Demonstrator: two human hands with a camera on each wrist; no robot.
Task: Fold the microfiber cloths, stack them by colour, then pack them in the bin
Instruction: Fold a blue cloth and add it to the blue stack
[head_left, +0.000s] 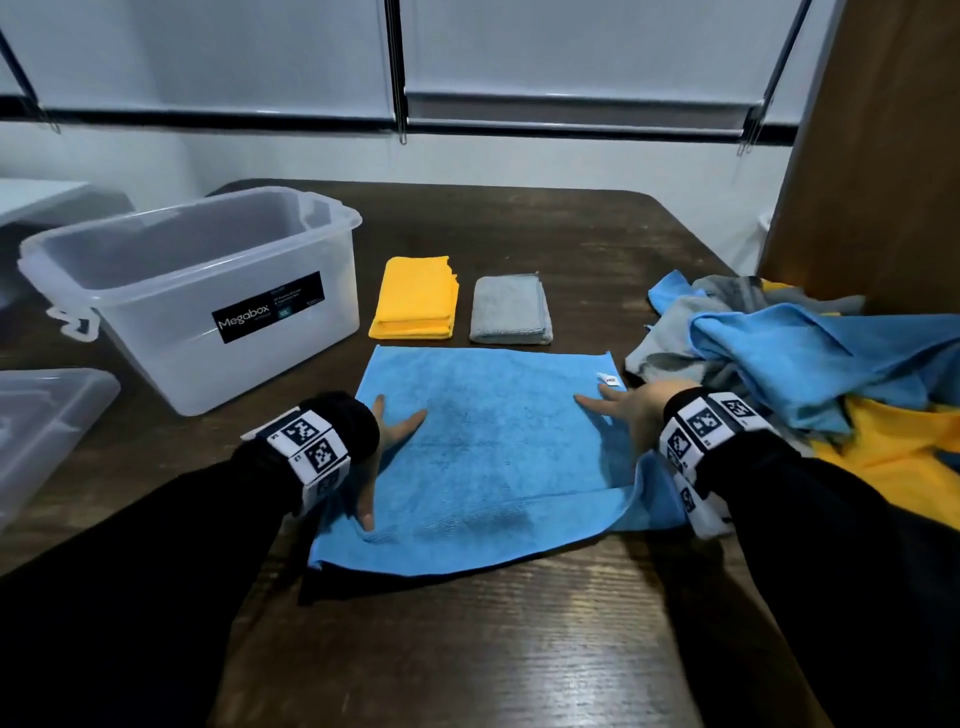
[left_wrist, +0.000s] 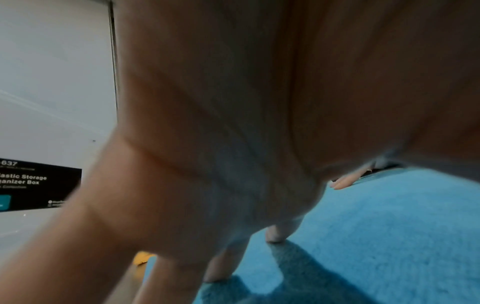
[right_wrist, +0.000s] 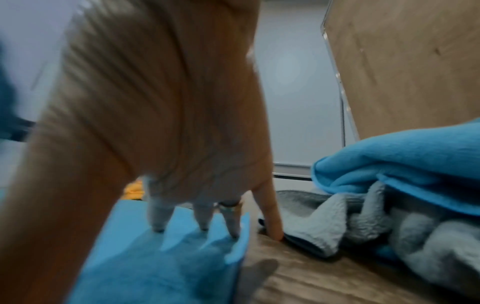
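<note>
A blue microfiber cloth (head_left: 483, 452) lies spread on the dark wooden table (head_left: 519, 649), its near right corner rumpled. My left hand (head_left: 387, 441) presses flat on its left side with fingers straight and spread (left_wrist: 275, 234). My right hand (head_left: 618, 410) presses flat on its right edge near the white tag; the straight fingertips (right_wrist: 202, 222) rest on the blue cloth (right_wrist: 145, 263), the little finger on the table beside it. Behind the cloth sit a folded yellow stack (head_left: 415, 299) and a folded grey stack (head_left: 511, 312). The clear bin (head_left: 197, 291) stands empty at the left.
A heap of unfolded blue, grey and yellow cloths (head_left: 810, 374) fills the right side of the table; grey and blue ones (right_wrist: 389, 216) lie close to my right fingers. A clear lid (head_left: 47, 421) lies at the far left. A wooden panel (head_left: 872, 156) rises at the back right.
</note>
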